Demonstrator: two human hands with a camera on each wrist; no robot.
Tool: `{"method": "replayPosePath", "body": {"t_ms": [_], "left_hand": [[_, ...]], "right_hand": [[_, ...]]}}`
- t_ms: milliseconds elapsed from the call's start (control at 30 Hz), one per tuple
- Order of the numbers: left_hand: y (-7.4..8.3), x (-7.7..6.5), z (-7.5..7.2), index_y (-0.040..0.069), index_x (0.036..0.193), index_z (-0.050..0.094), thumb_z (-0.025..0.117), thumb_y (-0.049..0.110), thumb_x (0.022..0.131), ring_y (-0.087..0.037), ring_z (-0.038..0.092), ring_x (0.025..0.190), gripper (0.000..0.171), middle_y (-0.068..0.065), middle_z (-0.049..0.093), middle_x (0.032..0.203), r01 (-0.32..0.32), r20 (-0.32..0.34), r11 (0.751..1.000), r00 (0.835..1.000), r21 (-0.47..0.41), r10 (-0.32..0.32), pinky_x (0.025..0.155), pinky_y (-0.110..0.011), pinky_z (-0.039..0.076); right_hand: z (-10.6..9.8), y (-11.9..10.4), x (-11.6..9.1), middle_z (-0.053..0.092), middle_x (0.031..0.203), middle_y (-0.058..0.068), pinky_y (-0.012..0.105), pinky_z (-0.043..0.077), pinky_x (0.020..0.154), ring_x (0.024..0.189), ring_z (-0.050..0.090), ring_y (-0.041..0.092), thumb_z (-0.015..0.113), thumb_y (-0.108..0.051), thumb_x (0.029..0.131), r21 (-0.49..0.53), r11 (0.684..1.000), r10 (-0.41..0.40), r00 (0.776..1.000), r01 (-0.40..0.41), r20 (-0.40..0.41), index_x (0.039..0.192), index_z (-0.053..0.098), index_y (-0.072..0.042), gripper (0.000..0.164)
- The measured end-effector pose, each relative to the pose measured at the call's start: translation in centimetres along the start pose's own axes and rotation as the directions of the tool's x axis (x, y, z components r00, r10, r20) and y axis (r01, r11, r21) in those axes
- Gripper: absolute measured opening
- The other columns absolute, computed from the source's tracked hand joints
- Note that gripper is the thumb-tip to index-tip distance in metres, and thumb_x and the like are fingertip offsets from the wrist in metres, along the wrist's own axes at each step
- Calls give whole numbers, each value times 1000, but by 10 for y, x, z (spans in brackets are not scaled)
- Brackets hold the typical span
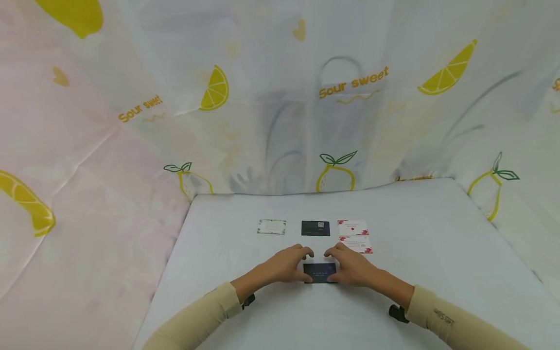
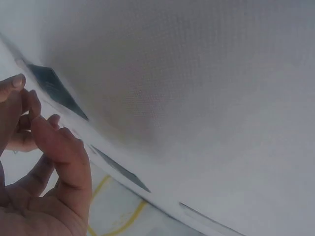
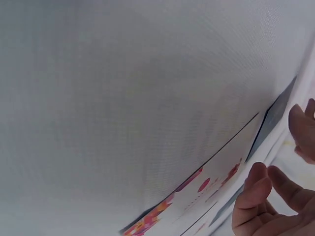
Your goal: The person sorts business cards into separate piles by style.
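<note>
A dark navy card (image 1: 319, 273) with small pale print lies flat on the white table. My left hand (image 1: 285, 265) is at its left end, fingers bent forward and thumb overlapping the card's edge in the head view. Mirroring it at the right end is my right hand (image 1: 355, 267), its thumb over the card's right edge. In both wrist views the fingers curve loosely with nothing between them. Beyond the hands lies a black card (image 1: 315, 228) with a square code. Two white cards with red flower corners, an upper one (image 1: 352, 227) and a lower one (image 1: 358, 244), sit by the right fingertips.
A white card with a leafy border (image 1: 271, 226) lies at the back left of the white table (image 1: 420, 233). Lemon-printed curtains (image 1: 271, 146) hang behind the table and along its sides.
</note>
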State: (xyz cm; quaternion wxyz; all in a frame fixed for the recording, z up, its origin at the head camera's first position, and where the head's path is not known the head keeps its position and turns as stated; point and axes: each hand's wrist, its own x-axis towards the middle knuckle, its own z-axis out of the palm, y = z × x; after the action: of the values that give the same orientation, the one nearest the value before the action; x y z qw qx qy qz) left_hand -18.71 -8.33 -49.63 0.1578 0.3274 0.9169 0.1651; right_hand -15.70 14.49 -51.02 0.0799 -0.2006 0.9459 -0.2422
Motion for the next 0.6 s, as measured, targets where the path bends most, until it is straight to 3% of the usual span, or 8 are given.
{"method": "replayPosePath", "body": {"t_ms": [167, 333, 600], "left_hand": [[-3, 6, 8, 20, 130, 59, 85, 34, 76, -9, 60, 95, 61, 3, 64, 109, 30, 29, 999, 999, 30, -31, 81, -25, 51], [-3, 9, 16, 21, 127, 61, 84, 24, 78, -5, 55, 84, 55, 5, 61, 102, 17, 36, 996, 999, 92, -20, 73, -22, 49], [1, 9, 14, 20, 124, 64, 83, 20, 79, -4, 49, 75, 48, 5, 58, 98, 29, 42, 992, 999, 119, -34, 68, -19, 45]], "right_hand": [[2, -3, 3, 58, 107, 2, 33, 49, 77, 85, 52, 12, 89, -28, 71, -3, 1000, 14, 999, -14, 42, 122, 63, -11, 60], [6, -4, 5, 55, 102, -1, 30, 48, 75, 83, 51, 9, 88, -24, 72, -28, 999, 19, 998, -17, 66, 120, 63, -11, 55], [5, -7, 9, 52, 95, 0, 32, 48, 74, 81, 50, 11, 89, -18, 71, -32, 998, 47, 996, -45, 70, 110, 65, -10, 47]]}}
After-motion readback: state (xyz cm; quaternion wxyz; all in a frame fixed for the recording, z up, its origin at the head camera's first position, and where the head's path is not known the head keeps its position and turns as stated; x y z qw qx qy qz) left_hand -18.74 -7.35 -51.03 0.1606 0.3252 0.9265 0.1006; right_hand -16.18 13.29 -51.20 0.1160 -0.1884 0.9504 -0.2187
